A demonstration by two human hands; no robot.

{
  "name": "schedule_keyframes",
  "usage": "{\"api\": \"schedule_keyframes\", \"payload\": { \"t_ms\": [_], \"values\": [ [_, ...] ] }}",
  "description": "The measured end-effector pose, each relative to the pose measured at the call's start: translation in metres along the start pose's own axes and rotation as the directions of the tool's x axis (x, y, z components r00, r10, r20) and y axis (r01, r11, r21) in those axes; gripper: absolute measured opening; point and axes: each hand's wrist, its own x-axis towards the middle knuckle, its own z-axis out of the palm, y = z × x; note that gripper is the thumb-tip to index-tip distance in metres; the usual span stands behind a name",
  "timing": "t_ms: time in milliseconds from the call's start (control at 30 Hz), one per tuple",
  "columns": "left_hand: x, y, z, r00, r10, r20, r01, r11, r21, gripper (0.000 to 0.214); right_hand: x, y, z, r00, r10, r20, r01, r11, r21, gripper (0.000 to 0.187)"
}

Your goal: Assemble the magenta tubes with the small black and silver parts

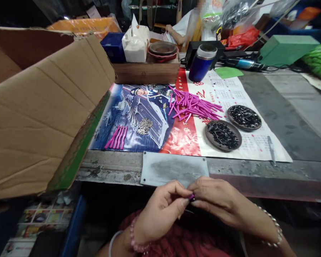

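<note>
Fingertips (184, 203) of my left hand (160, 208) and right hand (222, 200) pinch a purple piece (191, 196), bottom centre. Magenta sticks (196, 105) piled mid-frame.

"How does the light fall?"
"Fairly evenly over the flat grey worktop (296, 139), with pale glare on the glossy red, white and blue paper poster (183, 139); below the edge, near-black shadow."
"And sharpness?"
"The small purple piece (191, 196) barely resolves; the brown corrugated cardboard box (42, 121) looks stretched toward the left edge."

A tissue pack (136, 47) rests on a wooden box (147, 74).
</note>
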Motion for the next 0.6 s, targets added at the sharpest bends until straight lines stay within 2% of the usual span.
{"api": "schedule_keyframes", "payload": {
  "t_ms": [100, 267, 433, 500, 600],
  "values": [
    [0.0, -0.001, -0.002, 1.0, -0.01, 0.007, 0.01, 1.0, 0.002, 0.033, 0.003, 0.007, 0.003, 1.0, 0.007, -0.02, -0.004, 0.991, 0.136, 0.02],
    [0.003, -0.003, -0.002, 0.999, 0.026, -0.018, -0.027, 0.999, -0.027, 0.031, 0.005, 0.011, 0.015, 0.984, 0.121, -0.132, -0.084, 0.963, 0.256, 0.022],
    [0.002, -0.009, 0.003, 0.982, 0.176, -0.071, -0.176, 0.984, 0.01, 0.014, 0.005, 0.009, 0.025, 0.941, 0.22, -0.255, -0.136, 0.941, 0.311, 0.02],
    [0.0, -0.012, 0.007, 0.949, 0.293, -0.114, -0.282, 0.954, 0.104, 0.007, 0.007, 0.006, 0.03, 0.898, 0.271, -0.348, -0.146, 0.927, 0.346, 0.013],
    [-0.003, -0.018, 0.013, 0.851, 0.491, -0.187, -0.432, 0.856, 0.284, 0.015, 0.012, -0.002, 0.044, 0.793, 0.335, -0.508, -0.127, 0.907, 0.4, 0.005]
  ]
}}
